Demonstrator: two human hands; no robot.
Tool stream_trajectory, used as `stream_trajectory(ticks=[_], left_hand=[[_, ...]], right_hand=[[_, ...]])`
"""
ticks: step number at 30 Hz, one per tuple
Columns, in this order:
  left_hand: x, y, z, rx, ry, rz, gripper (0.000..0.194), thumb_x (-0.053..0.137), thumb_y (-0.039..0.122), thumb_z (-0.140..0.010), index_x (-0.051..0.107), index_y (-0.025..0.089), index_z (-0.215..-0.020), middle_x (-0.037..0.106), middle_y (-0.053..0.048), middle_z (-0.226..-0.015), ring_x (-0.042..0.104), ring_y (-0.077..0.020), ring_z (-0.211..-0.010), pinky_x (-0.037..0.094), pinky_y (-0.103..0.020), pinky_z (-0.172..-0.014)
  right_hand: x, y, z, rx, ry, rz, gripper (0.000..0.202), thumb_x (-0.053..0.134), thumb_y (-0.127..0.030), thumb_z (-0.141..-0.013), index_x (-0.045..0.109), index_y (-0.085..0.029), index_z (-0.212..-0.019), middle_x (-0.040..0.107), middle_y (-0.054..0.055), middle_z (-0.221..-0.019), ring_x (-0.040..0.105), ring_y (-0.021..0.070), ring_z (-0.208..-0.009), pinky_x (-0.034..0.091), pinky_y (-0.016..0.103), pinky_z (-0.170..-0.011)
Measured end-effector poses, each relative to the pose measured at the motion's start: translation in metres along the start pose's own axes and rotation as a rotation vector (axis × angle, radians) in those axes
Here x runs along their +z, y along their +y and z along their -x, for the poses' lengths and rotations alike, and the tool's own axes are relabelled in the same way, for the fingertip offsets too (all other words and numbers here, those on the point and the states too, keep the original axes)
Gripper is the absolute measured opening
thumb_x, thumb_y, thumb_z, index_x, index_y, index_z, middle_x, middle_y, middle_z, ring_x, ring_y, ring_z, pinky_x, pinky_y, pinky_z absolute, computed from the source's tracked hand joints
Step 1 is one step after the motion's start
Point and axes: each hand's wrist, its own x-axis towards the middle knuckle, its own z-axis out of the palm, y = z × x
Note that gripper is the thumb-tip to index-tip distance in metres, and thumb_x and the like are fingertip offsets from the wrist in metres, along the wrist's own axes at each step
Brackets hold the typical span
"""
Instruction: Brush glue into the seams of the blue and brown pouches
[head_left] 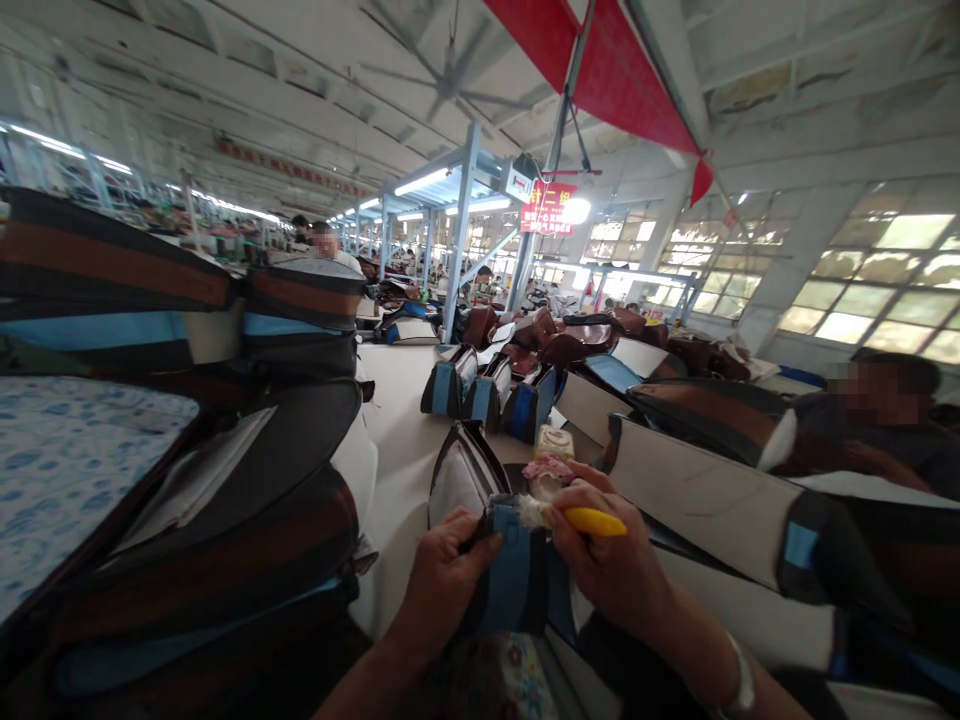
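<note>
My left hand (448,562) pinches the upper edge of a small blue and black bag (516,580), with the thumb lying on its blue panel. In my right hand (611,545) is a brush with a yellow handle (595,521). Its pale bristles (531,512) are at the bag's top blue edge; whether they touch it I cannot tell. Just beyond that hand lies a pink cloth (547,468) by a small pale container (555,442). The bag's lower part runs out of sight below, near my flowered clothing.
Stacked black, brown and blue bags (300,480) rise on the left. Several small blue bags (487,395) stand across the pale table (401,400). Large bag pieces (697,490) pile up on the right, where another person (877,420) sits. A blue metal frame (461,230) stands behind.
</note>
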Motion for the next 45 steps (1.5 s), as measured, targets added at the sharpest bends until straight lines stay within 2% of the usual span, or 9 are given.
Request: stream_trajectory(ticks=[4, 8, 18, 21, 26, 35, 37, 40, 45], left_hand=[[0.01, -0.004, 0.0, 0.188, 0.137, -0.242, 0.021, 0.054, 0.026, -0.093, 0.063, 0.017, -0.077, 0.055, -0.002, -0.077, 0.055, -0.015, -0.074, 0.044, -0.026, -0.069], [0.025, -0.008, -0.002, 0.566, 0.241, -0.585, 0.016, 0.05, 0.016, -0.094, 0.065, 0.014, -0.09, 0.058, -0.005, -0.077, 0.054, -0.0162, -0.07, 0.046, -0.028, -0.065], [0.04, -0.005, -0.001, 0.867, 0.225, -0.847, 0.016, 0.046, 0.01, -0.092, 0.062, 0.013, -0.091, 0.058, -0.004, -0.072, 0.052, -0.0172, -0.064, 0.042, -0.032, -0.057], [0.043, -0.004, -0.002, 0.858, 0.223, -0.839, 0.015, 0.048, 0.008, -0.091, 0.06, 0.015, -0.084, 0.056, -0.002, -0.071, 0.051, -0.0171, -0.064, 0.041, -0.032, -0.057], [0.047, 0.0, -0.001, 0.859, 0.207, -0.824, 0.017, 0.05, 0.006, -0.089, 0.056, 0.017, -0.077, 0.055, -0.001, -0.069, 0.051, -0.017, -0.064, 0.04, -0.033, -0.057], [0.029, 0.0, 0.0, 0.83, 0.147, -0.764, 0.016, 0.046, 0.012, -0.093, 0.061, 0.016, -0.09, 0.06, -0.004, -0.073, 0.055, -0.0161, -0.065, 0.047, -0.031, -0.062], [0.013, 0.006, -0.001, 0.764, 0.18, -0.667, 0.015, 0.048, 0.014, -0.094, 0.063, 0.016, -0.094, 0.062, -0.005, -0.076, 0.057, -0.0152, -0.068, 0.048, -0.029, -0.065], [-0.015, 0.017, -0.003, 0.554, 0.175, -0.474, 0.012, 0.056, 0.021, -0.091, 0.065, 0.018, -0.083, 0.06, -0.002, -0.075, 0.058, -0.0128, -0.068, 0.047, -0.024, -0.061], [-0.043, 0.019, -0.007, 0.221, 0.146, -0.342, 0.008, 0.062, 0.029, -0.088, 0.064, 0.021, -0.088, 0.063, 0.001, -0.08, 0.062, -0.0135, -0.074, 0.049, -0.024, -0.067]], right_hand=[[-0.013, 0.002, -0.013, 0.004, 0.069, 0.061, 0.006, 0.055, -0.017, -0.093, 0.055, -0.022, -0.091, 0.064, -0.001, -0.08, 0.066, 0.0179, -0.088, 0.042, 0.043, -0.104], [-0.024, -0.013, -0.034, 0.073, 0.082, -0.031, 0.008, 0.051, -0.022, -0.096, 0.056, -0.023, -0.089, 0.064, -0.001, -0.079, 0.065, 0.0167, -0.083, 0.047, 0.035, -0.09], [-0.011, -0.007, -0.053, 0.004, -0.435, 0.221, 0.019, 0.048, -0.02, -0.089, 0.048, -0.022, -0.07, 0.057, 0.0, -0.063, 0.057, 0.0165, -0.064, 0.044, 0.034, -0.083], [-0.015, -0.01, -0.061, 0.02, -0.425, 0.248, 0.019, 0.046, -0.024, -0.092, 0.05, -0.021, -0.073, 0.06, 0.002, -0.068, 0.059, 0.0174, -0.07, 0.043, 0.031, -0.081], [-0.007, -0.013, -0.064, -0.012, -0.631, 0.352, 0.017, 0.052, -0.021, -0.086, 0.052, -0.021, -0.069, 0.061, 0.003, -0.067, 0.059, 0.0184, -0.068, 0.041, 0.031, -0.077], [-0.013, 0.002, -0.06, 0.155, -0.397, 0.187, 0.016, 0.057, -0.02, -0.081, 0.053, -0.021, -0.066, 0.057, 0.002, -0.062, 0.055, 0.017, -0.059, 0.043, 0.03, -0.066], [-0.025, 0.01, -0.049, 0.338, -0.271, -0.013, 0.016, 0.054, -0.028, -0.088, 0.057, -0.02, -0.074, 0.056, 0.0, -0.061, 0.053, 0.015, -0.054, 0.042, 0.026, -0.055], [-0.031, 0.009, -0.017, 0.792, -0.009, -0.809, 0.016, 0.062, -0.035, -0.085, 0.058, -0.021, -0.081, 0.05, -0.004, -0.06, 0.052, 0.0136, -0.052, 0.045, 0.025, -0.052], [0.01, -0.021, 0.031, 0.877, 0.045, -1.361, 0.018, 0.065, -0.036, -0.077, 0.057, -0.022, -0.07, 0.047, -0.003, -0.061, 0.045, 0.0129, -0.053, 0.055, 0.046, -0.082]])
